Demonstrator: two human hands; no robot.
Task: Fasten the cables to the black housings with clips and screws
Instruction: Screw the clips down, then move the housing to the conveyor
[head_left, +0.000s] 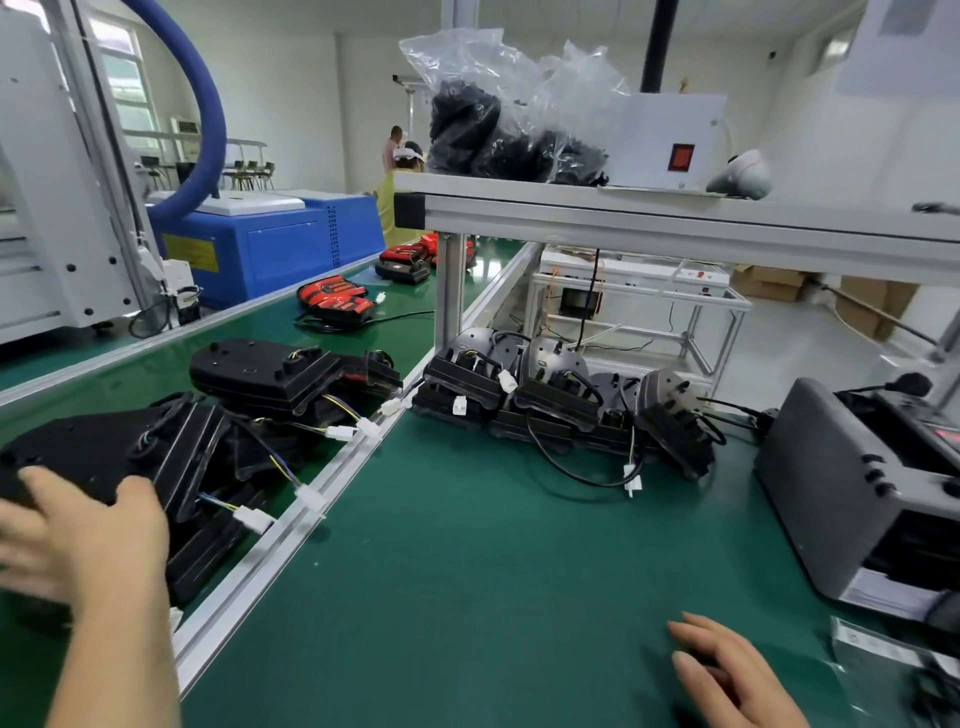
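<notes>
The one view comes from a wide-angle camera worn on the person's head, looking forward and down across the green counter (467, 545). It sits close over the near edge: the left grip (78, 540) enters at the lower left corner and the right grip (727, 675) at the bottom right, both large in frame. The aluminium rail (244, 582) between the counter and the conveyor belt (130, 374) runs diagonally from lower left toward the middle. The shelf (675, 218) above the counter lies roughly level with the lens, its front edge crossing the upper half. Straight lines bend near the borders, and the far room shows small beyond
</notes>
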